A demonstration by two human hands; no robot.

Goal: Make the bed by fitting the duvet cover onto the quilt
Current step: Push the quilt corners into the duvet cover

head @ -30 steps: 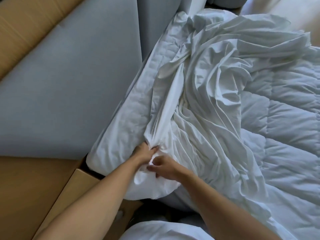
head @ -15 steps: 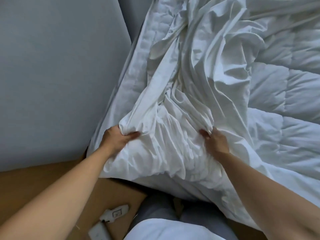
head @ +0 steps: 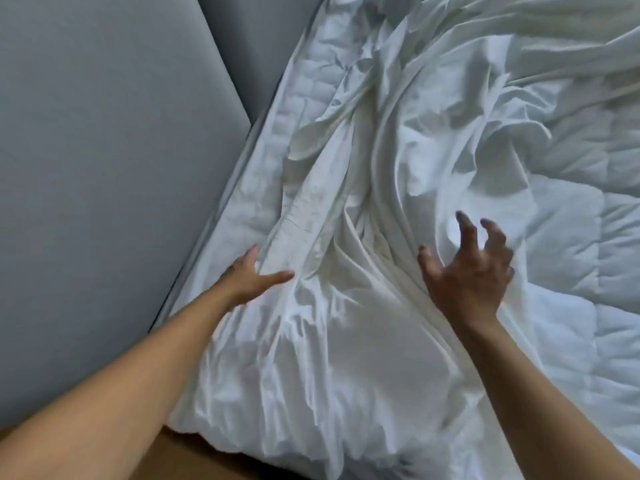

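The white duvet cover (head: pixel 346 237) lies crumpled over the near left corner of the bed. The white padded quilt (head: pixel 571 244) shows bare to the right of it. My left hand (head: pixel 249 275) rests on the cover's left side with fingers straight and spread. Above the cover hovers my right hand (head: pixel 467 268), its fingers spread and loosely bent, holding nothing.
A grey padded headboard (head: pixel 104 185) runs along the left of the bed. A quilted mattress edge (head: pixel 298 98) shows between headboard and cover. A strip of brown wooden surface (head: pixel 194 459) lies at the bottom, under the bed's corner.
Both hands have let go of the bunched cover. The cover's near corner now lies flatter. The right hand has lifted and moved right; the left hand has opened flat on the fabric.
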